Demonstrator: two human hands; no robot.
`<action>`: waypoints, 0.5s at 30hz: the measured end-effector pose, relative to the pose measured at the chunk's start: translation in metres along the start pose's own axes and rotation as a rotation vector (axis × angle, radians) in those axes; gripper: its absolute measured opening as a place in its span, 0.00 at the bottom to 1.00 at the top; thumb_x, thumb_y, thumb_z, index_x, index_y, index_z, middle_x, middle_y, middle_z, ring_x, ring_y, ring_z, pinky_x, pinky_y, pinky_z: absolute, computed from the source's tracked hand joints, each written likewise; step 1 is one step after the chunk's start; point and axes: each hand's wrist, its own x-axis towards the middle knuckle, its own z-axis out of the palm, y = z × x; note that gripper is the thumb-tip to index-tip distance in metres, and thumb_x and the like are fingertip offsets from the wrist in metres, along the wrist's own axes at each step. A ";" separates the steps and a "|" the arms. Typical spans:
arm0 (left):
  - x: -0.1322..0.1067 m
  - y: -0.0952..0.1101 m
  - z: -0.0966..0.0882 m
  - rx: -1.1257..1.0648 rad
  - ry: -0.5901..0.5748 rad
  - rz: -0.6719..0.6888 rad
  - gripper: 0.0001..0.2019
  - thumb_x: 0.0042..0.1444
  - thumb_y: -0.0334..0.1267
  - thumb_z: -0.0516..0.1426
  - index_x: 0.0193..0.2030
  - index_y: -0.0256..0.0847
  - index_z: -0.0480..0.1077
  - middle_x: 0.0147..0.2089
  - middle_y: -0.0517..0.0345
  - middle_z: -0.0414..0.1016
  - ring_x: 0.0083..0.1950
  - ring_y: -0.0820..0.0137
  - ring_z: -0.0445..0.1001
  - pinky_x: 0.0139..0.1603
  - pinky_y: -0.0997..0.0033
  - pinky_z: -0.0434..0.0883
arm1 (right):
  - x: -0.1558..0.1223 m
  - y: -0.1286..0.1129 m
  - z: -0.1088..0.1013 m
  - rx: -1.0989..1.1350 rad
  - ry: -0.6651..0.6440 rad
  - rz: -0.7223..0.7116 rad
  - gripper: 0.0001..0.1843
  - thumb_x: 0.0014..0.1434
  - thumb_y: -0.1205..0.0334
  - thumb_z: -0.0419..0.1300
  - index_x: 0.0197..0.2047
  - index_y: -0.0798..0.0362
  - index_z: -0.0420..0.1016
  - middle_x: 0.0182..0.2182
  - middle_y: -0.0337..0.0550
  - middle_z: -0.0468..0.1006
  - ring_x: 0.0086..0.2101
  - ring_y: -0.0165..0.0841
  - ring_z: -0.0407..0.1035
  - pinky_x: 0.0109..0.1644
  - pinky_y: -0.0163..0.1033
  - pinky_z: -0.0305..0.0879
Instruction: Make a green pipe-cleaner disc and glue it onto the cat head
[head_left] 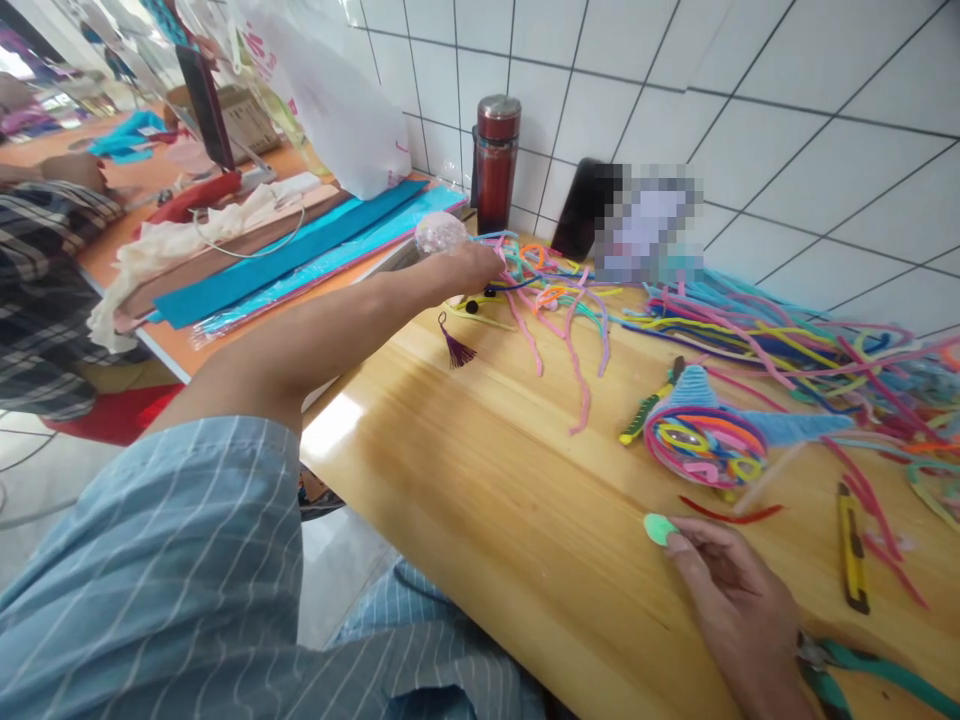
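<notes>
My right hand [739, 590], low at the right over the wooden table, pinches a small light-green disc [659, 529] between thumb and fingertips. My left hand [480, 264] is stretched out to the far side of the table, at a heap of bent, coloured pipe cleaners [551, 285]; its fingertips are hidden, so I cannot tell what they touch. Close below it lie small black pompoms [472, 307] and a dark purple tassel [455, 345]. A bowl-shaped piece [705, 440] of coiled pipe cleaners, with a blue conical end, lies beyond my right hand.
Pliers with teal handles [885, 675] lie by my right wrist, near a yellow utility knife [853, 548]. Yellow-green cutters [651, 405] rest beside the coiled piece. A red flask [498, 165] and phone [585, 208] stand against the tiles. At left, a person's plaid sleeve [52, 260] shows.
</notes>
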 end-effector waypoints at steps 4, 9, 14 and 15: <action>-0.003 -0.003 0.001 -0.028 0.070 0.108 0.24 0.62 0.31 0.57 0.63 0.40 0.81 0.63 0.43 0.82 0.66 0.49 0.78 0.65 0.54 0.72 | 0.001 0.000 0.001 0.002 -0.027 0.007 0.17 0.61 0.43 0.71 0.42 0.48 0.85 0.34 0.44 0.87 0.34 0.37 0.81 0.42 0.40 0.80; 0.010 0.003 -0.025 -0.245 0.241 0.172 0.18 0.63 0.35 0.61 0.58 0.45 0.84 0.52 0.59 0.87 0.57 0.62 0.78 0.59 0.64 0.74 | -0.001 0.005 0.000 0.027 -0.029 0.051 0.19 0.60 0.42 0.72 0.44 0.48 0.85 0.37 0.46 0.88 0.36 0.38 0.82 0.43 0.40 0.81; 0.021 0.012 -0.056 -0.480 0.339 0.233 0.14 0.58 0.31 0.62 0.49 0.40 0.85 0.46 0.53 0.87 0.46 0.64 0.80 0.49 0.62 0.75 | -0.001 0.001 -0.002 0.003 -0.036 0.056 0.18 0.61 0.42 0.71 0.44 0.48 0.86 0.35 0.46 0.88 0.35 0.39 0.83 0.42 0.40 0.82; 0.022 0.013 -0.058 -0.509 0.301 0.239 0.14 0.58 0.32 0.62 0.49 0.40 0.85 0.45 0.53 0.87 0.44 0.64 0.80 0.47 0.61 0.75 | -0.001 0.001 -0.002 0.000 -0.035 0.052 0.18 0.62 0.42 0.71 0.43 0.48 0.86 0.35 0.46 0.88 0.35 0.39 0.83 0.42 0.40 0.82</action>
